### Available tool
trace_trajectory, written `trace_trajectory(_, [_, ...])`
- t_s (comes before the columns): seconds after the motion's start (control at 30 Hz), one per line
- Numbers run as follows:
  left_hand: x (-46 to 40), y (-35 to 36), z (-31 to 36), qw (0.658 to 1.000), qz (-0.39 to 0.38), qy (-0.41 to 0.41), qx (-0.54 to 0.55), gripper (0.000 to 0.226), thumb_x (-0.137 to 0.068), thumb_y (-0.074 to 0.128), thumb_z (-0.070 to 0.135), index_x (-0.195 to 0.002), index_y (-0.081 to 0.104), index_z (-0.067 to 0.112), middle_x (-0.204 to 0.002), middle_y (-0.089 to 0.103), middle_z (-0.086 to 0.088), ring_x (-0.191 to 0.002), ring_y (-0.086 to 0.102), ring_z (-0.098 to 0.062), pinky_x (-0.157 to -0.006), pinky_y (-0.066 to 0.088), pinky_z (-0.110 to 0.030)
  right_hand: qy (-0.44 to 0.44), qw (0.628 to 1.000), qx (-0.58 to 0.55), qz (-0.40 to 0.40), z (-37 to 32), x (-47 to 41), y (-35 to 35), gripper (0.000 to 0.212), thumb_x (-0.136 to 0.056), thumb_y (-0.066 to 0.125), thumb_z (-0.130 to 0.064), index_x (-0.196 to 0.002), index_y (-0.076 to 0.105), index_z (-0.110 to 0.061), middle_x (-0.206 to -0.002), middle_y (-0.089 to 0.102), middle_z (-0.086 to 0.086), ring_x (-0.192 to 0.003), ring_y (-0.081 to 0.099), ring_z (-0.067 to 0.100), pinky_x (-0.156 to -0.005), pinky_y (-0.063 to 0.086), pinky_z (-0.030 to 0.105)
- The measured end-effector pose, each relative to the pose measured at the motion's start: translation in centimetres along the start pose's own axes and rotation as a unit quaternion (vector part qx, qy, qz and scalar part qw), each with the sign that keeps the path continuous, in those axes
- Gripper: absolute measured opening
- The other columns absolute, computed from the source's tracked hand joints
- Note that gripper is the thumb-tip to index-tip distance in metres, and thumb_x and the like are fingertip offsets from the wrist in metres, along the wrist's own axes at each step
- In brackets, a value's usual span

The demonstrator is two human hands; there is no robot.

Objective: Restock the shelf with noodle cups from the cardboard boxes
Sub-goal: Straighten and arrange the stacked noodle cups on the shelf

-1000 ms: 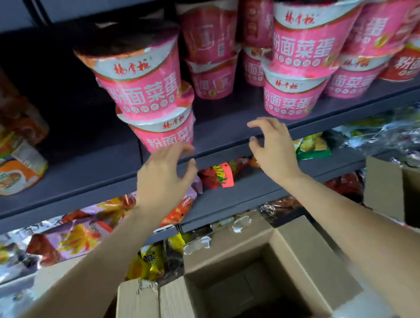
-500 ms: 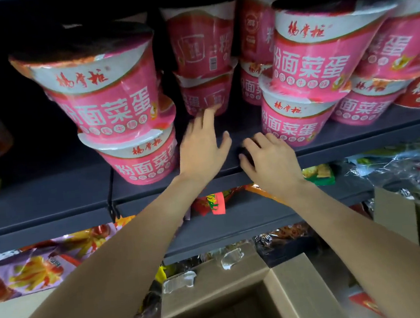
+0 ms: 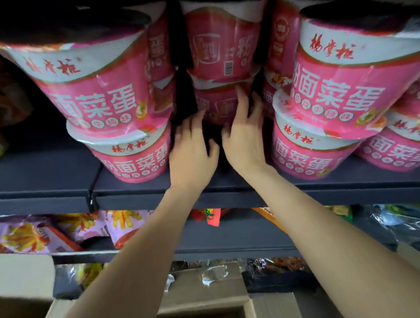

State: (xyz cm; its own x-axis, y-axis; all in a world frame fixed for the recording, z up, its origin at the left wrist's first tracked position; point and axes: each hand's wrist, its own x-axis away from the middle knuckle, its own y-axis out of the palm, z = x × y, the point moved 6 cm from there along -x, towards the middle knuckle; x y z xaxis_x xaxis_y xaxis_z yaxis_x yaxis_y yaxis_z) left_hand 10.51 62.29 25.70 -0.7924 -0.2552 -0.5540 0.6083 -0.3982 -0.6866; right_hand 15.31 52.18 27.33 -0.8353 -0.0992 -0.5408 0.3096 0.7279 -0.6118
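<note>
we see pink noodle cups stacked two high along the shelf [image 3: 155, 189], and the one our hands go to is the back cup [image 3: 220, 104], the lower of a pair standing deep in the gap between the front stacks. the left hand [image 3: 192, 150] lies flat on the shelf in that gap, fingers spread and loose, their tips near the cup's base on its left; whether they touch it we cannot tell. the right hand [image 3: 245, 135] is open too, its fingers stretched up against the cup's front on the right side, touching or all but touching the wrapper. neither hand is closed round anything. a top cup [image 3: 220, 42] sits on the back cup, barcode facing us. just left of the hands stands the left stack [image 3: 111, 99], a big cup tilted slightly on a lower one; just right stands the right stack [image 3: 338, 87], built the same way, with more pink cups beyond it at the frame's edge. both forearms cross the shelf's front lip. under it, a lower shelf holds snack bags [image 3: 44, 236] in purple and orange, with a red tag [image 3: 213, 216] hanging between our arms. at the bottom an open box [image 3: 204, 295] shows its flaps with torn tape, and another box [image 3: 15, 280] sits to the left
</note>
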Motion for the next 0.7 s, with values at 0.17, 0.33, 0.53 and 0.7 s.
trace_trajectory(0.17, [0.2,0.5,0.3,0.996,0.013,0.037,-0.081,0.060,-0.074,0.048,0.015,-0.133,0.049,0.005,-0.115,0.062,-0.017,-0.103,0.059,-0.035,-0.072,0.055,-0.037,-0.032,0.999,-0.009,-0.004,1.0,-3.2,2.1,0.078,-0.080,0.067,-0.006,-0.145,0.025,-0.008,-0.153,0.005,0.029,-0.140,0.020,0.041,-0.109,0.035,0.046])
trace_trajectory(0.33, [0.3,0.6,0.6,0.995,0.015,0.057,-0.078,0.067,-0.066,0.065,0.004,-0.132,0.049,0.002,-0.114,0.062,-0.021,-0.100,0.061,-0.038,-0.068,0.055,-0.039,0.024,0.997,-0.029,0.071,0.5,-5.1,1.9,0.077,-0.078,0.074,-0.028,-0.136,0.030,-0.003,-0.146,0.020,0.024,-0.122,0.045,0.037,-0.089,0.049,0.042])
trace_trajectory(0.53, [0.4,0.1,0.2,0.997,0.044,0.038,-0.058,0.062,-0.069,0.044,0.013,-0.129,0.052,0.002,-0.115,0.062,-0.020,-0.095,0.061,-0.038,-0.064,0.054,-0.037,0.101,0.989,0.034,0.104,-0.4,-6.2,3.9,0.098,-0.062,0.080,-0.053,-0.134,0.032,-0.005,-0.151,0.013,0.027,-0.133,0.032,0.040,-0.097,0.041,0.052])
trace_trajectory(0.7, [0.3,-0.1,-0.7,0.992,0.085,0.008,-0.096,0.074,-0.058,0.068,0.007,-0.130,0.053,0.005,-0.106,0.066,-0.016,-0.083,0.065,-0.032,-0.055,0.051,-0.028,0.072,0.989,0.006,0.130,-0.3,-6.0,3.6,0.080,-0.069,0.080,-0.035,-0.130,0.037,-0.006,-0.149,0.015,0.025,-0.124,0.037,0.043,-0.092,0.046,0.049])
